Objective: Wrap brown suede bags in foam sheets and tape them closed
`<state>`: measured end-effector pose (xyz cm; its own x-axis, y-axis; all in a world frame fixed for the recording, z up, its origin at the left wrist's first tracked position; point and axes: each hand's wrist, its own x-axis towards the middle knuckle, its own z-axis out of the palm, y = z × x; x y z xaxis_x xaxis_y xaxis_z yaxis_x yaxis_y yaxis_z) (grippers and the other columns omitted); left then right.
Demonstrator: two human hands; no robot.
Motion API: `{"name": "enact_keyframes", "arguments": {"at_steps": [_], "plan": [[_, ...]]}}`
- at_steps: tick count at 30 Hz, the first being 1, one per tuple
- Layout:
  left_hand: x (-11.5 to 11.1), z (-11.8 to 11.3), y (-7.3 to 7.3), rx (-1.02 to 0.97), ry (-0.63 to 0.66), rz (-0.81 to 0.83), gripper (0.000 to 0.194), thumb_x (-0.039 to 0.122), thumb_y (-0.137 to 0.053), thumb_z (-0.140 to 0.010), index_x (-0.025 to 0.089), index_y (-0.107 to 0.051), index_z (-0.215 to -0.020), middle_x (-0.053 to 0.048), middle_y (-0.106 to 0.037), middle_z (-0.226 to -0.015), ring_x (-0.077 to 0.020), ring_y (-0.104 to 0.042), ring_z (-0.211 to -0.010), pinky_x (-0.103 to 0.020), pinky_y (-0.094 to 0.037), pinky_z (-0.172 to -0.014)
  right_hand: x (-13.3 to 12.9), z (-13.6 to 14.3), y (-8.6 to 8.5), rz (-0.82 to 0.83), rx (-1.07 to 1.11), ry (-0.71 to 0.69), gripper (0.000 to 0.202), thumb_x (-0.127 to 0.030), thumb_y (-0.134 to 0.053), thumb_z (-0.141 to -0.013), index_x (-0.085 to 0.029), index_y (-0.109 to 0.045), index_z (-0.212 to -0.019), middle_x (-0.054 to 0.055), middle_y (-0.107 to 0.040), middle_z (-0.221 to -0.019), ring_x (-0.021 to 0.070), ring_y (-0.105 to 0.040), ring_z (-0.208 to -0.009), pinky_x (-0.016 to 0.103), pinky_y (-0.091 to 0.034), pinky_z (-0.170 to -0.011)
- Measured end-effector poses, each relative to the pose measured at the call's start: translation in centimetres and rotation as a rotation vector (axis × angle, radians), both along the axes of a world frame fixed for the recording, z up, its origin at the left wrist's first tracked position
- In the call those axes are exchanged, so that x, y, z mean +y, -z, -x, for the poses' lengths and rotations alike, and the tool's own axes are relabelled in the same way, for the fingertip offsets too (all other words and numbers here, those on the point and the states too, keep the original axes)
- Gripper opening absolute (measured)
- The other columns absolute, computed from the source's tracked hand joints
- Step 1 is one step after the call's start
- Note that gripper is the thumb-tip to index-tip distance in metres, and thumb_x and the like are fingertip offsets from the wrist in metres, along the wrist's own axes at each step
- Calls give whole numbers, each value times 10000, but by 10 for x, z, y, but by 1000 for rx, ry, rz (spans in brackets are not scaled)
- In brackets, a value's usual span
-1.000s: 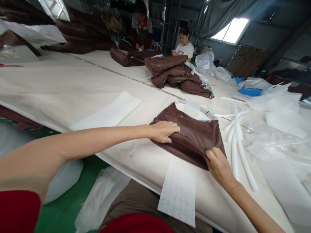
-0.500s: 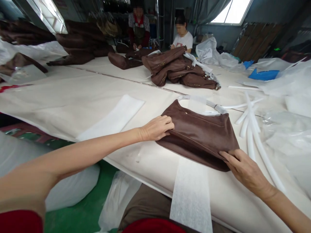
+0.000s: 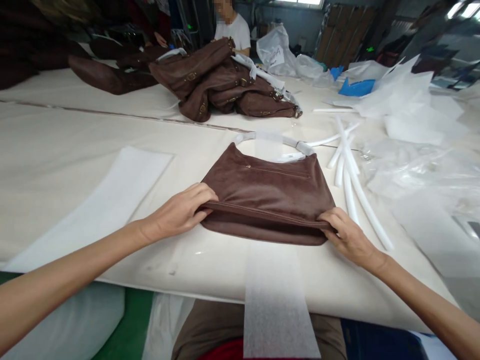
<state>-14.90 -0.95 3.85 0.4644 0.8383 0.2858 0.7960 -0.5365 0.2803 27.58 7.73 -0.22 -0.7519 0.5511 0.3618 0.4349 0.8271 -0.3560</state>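
Note:
A brown leather handbag (image 3: 270,182) lies on the pale table with its strap (image 3: 247,136), wrapped in white, toward the far side. My left hand (image 3: 187,207) pinches the bag's near edge at its left corner. At the right corner, my right hand (image 3: 343,232) grips the same edge. Between the hands this edge is lifted in a fold, with a dark gap beneath it. A strip of thin white foam sheet (image 3: 275,295) runs under the bag and hangs over the table's front edge toward my lap.
A heap of brown bags (image 3: 225,82) lies across the table. White foam tubes (image 3: 348,175) and clear plastic bags (image 3: 412,165) are at the right. Another white sheet (image 3: 112,195) lies left. A person in a white shirt (image 3: 236,32) is beyond the heap.
The view has swung right, so things appear shifted left. Both hands keep hold of the bag's near edge, which is now raised and stretched straighter between them.

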Motion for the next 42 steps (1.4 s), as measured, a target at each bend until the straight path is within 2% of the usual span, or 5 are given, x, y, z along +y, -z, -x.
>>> {"name": "enact_keyframes", "arguments": {"at_steps": [9,19,24,34,42], "plan": [[-17,8,54,237,-74,-262,450,16,-384,-903,267,-659,-1156,-64,-601,-981,-176,-510,-860,-301,-494,-798,-3,-5,14,-301,-88,-58,519,-63,-382,-948,-354,-618,-1307,69,-536,-902,191,-519,-864,329,-503,-807],[1,-33,-28,451,-28,116,359,414,-433,-969,190,-714,-967,-55,-612,-788,-207,-563,-729,-351,-470,-724,0,-1,13,-356,-245,-114,537,-93,-370,-955,-371,-541,-1382,76,-539,-926,194,-496,-838,337,-507,-798],[24,-69,-7,306,63,-116,386,478,-535,-930,181,-644,-1151,-149,-612,-1220,-317,-523,-1182,-509,-366,-1031,-5,5,14,-419,-227,-102,563,-50,-390,-920,-346,-560,-1367,76,-546,-932,190,-508,-819,326,-511,-777],[21,-61,36,260,192,-53,702,491,-622,-878,394,-303,-1496,-64,-248,-1606,-375,-242,-1459,-691,-193,-1133,-29,66,-71,-184,-343,23,285,-325,-571,-914,-242,-680,-1164,100,-642,-1099,276,-572,-1053,524,-411,-1007],[18,-53,55,298,-7,-207,635,491,-552,-906,401,-321,-1491,-49,-412,-1531,-355,-324,-1426,-700,-120,-1151,-8,146,6,-291,-191,93,736,-587,-550,-892,-291,-313,-1523,100,-301,-1586,399,-237,-1441,746,-165,-1087]]}}
